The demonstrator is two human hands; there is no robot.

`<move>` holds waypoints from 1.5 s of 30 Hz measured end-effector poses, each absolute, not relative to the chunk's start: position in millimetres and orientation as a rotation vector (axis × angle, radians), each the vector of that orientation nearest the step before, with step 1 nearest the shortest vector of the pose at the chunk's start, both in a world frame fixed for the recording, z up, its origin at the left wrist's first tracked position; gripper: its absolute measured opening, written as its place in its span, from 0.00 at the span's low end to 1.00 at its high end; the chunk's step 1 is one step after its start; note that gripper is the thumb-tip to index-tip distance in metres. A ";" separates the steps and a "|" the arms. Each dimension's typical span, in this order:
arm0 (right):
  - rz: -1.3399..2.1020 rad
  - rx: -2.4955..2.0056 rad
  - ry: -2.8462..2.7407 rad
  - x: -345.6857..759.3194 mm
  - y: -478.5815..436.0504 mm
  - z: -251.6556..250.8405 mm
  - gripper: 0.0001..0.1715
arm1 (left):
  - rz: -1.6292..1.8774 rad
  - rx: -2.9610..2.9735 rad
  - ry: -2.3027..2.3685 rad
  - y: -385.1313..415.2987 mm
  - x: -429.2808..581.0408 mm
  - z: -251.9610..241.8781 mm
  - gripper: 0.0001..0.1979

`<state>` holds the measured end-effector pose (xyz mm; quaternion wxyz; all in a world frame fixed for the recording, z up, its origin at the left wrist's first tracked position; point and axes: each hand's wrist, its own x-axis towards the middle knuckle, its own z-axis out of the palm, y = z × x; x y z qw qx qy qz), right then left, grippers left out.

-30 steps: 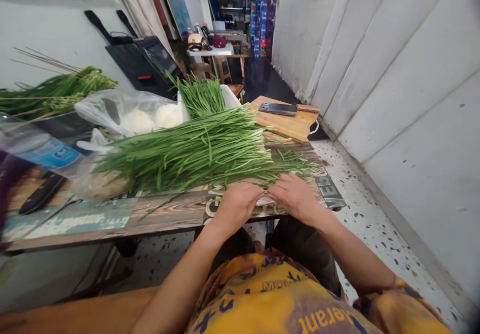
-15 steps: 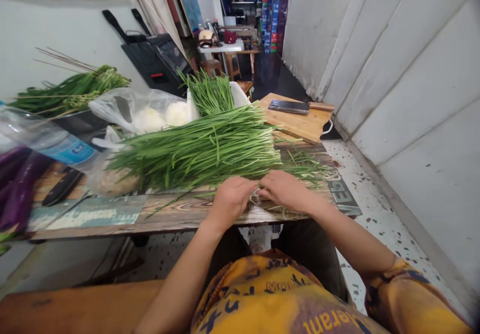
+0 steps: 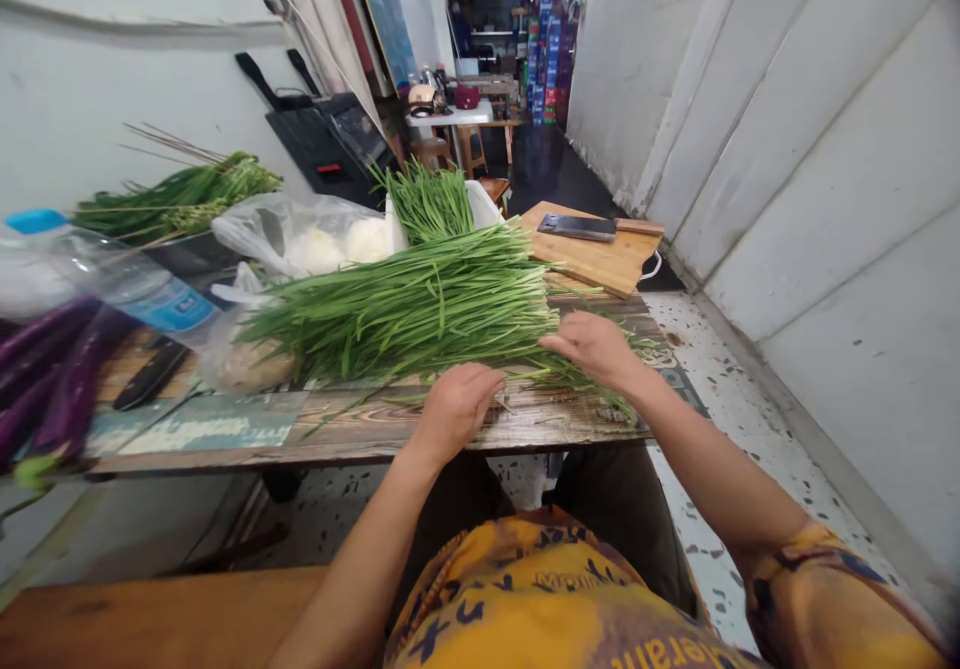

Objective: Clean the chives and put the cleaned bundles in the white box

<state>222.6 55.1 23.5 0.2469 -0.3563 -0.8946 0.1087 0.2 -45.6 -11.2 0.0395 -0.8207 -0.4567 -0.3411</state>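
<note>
A large heap of garlic chives (image 3: 405,299) lies across the wooden table, pale cut ends to the right. My left hand (image 3: 461,404) rests low at the table's front edge, fingers curled together; whatever they pinch is hidden. Beside the pale ends, my right hand (image 3: 596,349) is closed, thumb and fingertips pressed together at the heap's near right corner. I cannot make out what is between them. Loose chive scraps (image 3: 607,399) are scattered under and around my right hand. More chives (image 3: 431,204) stand in a white basket (image 3: 484,207) behind the heap.
A cleaver (image 3: 577,227) lies on a cutting board (image 3: 592,259) at the back right. Toward the left are a plastic bag (image 3: 262,229) with white vegetables, a water bottle (image 3: 165,299), purple eggplants (image 3: 82,379) and a black-handled knife (image 3: 150,377). A wall (image 3: 825,149) runs along the right.
My hands were close together at the front edge and have parted. The right moved up and right to the chives' pale ends; the left stayed nearly in place. The view shifted slightly.
</note>
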 end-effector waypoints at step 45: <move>1.082 -0.849 -2.065 174.5 26.8 6.0 0.09 | -1.505 -2.209 -1.524 -41.0 6.5 -27.7 0.14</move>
